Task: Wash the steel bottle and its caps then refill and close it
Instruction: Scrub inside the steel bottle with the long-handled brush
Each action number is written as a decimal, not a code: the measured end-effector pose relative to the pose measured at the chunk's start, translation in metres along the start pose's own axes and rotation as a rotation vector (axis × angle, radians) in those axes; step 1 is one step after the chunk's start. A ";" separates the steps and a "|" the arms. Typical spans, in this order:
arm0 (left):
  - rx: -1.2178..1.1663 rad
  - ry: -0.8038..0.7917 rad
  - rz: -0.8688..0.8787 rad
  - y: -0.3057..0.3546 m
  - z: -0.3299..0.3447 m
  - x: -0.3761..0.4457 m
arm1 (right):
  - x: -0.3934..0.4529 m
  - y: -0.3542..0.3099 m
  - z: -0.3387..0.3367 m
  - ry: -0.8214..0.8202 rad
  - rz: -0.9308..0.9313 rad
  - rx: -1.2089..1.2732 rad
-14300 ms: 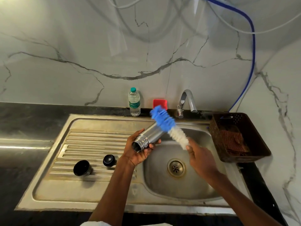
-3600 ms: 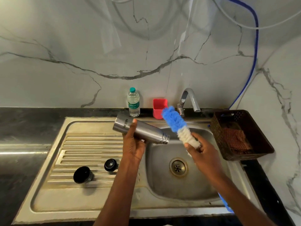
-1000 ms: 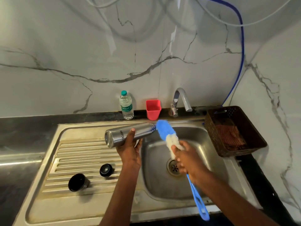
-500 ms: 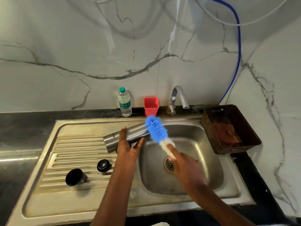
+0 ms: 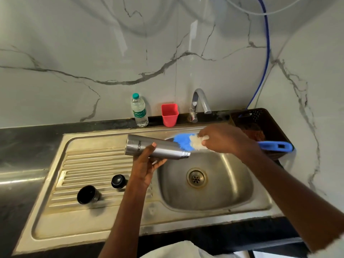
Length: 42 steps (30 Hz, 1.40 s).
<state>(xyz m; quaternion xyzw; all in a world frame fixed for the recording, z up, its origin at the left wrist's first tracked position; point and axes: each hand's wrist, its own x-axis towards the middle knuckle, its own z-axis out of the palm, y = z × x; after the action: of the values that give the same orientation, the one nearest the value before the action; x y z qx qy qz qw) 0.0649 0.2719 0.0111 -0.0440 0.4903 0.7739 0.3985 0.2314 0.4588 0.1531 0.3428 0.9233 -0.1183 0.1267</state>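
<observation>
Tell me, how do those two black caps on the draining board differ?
The larger cap lies nearer the front of the draining board, tipped so its dark hollow inside shows, with a steel band round its side. The smaller cap sits closer to the left hand and shows a closed, glossy black top. Both rest on the ridges, untouched.

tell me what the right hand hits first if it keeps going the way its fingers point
Probably the steel bottle: the right hand points left, gripping the brush whose bristles lie against the bottle's neck. Depth is unclear.
</observation>
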 end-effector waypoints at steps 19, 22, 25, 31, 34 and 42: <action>-0.516 0.107 -0.223 0.002 0.009 0.009 | 0.026 0.079 0.062 -0.445 0.193 1.310; -0.624 0.176 -0.311 0.001 0.018 0.012 | 0.017 0.058 0.100 -0.514 0.235 1.631; -0.663 0.189 -0.388 -0.006 0.029 0.014 | 0.023 0.035 0.118 -0.595 0.272 1.957; -0.713 0.285 -0.193 -0.002 0.035 0.016 | 0.006 0.021 0.126 -0.776 0.346 2.283; -0.530 0.275 -0.008 -0.012 0.040 0.004 | 0.009 0.016 0.125 -0.929 0.474 2.457; 0.098 0.166 0.317 -0.026 0.031 -0.003 | 0.014 -0.005 0.102 -0.700 0.766 2.520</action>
<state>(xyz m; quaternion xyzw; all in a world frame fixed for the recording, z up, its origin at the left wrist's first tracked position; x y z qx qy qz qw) 0.0940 0.2997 0.0095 -0.0107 0.5593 0.7960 0.2314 0.2333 0.4328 0.0533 0.4097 -0.0422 -0.9111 -0.0195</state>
